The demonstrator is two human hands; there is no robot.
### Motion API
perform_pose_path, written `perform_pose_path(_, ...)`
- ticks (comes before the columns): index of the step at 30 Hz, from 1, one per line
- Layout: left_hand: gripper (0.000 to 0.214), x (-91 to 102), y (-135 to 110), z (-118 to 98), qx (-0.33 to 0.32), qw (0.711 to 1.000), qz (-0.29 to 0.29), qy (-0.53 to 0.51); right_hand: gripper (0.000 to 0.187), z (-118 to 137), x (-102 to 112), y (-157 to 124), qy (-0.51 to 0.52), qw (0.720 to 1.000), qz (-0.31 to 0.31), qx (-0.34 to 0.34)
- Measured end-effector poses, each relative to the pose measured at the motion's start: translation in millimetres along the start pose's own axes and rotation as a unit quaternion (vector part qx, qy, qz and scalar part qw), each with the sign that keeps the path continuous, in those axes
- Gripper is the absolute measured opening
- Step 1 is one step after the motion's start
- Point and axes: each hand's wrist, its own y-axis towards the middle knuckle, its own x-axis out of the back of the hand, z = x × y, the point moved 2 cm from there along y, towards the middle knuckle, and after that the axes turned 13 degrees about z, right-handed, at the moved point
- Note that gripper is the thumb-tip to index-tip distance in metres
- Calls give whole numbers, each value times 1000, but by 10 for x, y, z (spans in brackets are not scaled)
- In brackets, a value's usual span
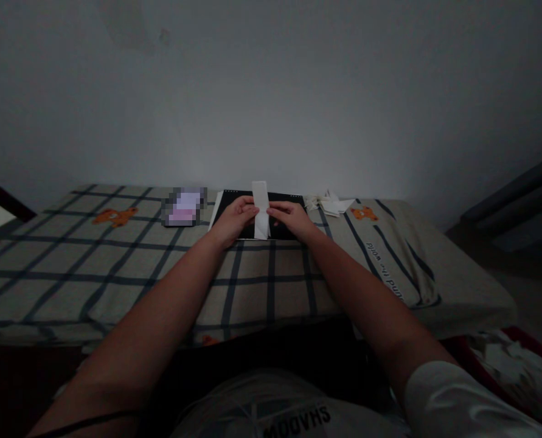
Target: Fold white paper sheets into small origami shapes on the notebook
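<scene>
While both hands grip the paper strip: it runs away from the body over the black board, its near end at the middle of the board's near edge, its far end reaching past the far edge as seen from here.
Left hand: thumb and fingertips clamped on the strip's left edge, about midway along.
Right hand: thumb and fingertips pinched on the right edge, opposite the left thumb.
Strip's near end: slanting fold lines show, and a layer seems to stand loose at the right; the light is dim, so the layers cannot be counted.
Pinch: this looks like shaping or flattening a fold; equal pressure from both thumbs should keep the strip from twisting.
Long edges: line up the layers before pressing hard, since a skewed crease in thin paper is hard to undo.
Board surface: a firm backing; laying the strip flat within its edges would give a sharper crease than pressing in the air.
White folded papers: on the checked cloth, just beside the board's right edge; best kept clear of the right wrist.
</scene>
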Motion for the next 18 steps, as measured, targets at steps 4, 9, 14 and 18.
perform_pose_path(4, 40, 47, 10, 29, -13, 1000, -23, 12, 31, -8, 19, 9, 5, 1000, -7, 4)
perform_pose_path(9, 42, 216, 27, 87, -34, 980, -147, 127, 24, -73, 75, 37, 13, 998, -55, -24)
perform_pose_path(14, 23, 199, -22, 5, -18, 953, -164, 254, 19, -84, 96, 36, 10, 995, -91, -43)
perform_pose_path(18, 31, 111, -51, -51, 16, 957, -151, 247, 17, -51, 83, 20, -13, 995, -85, -47)
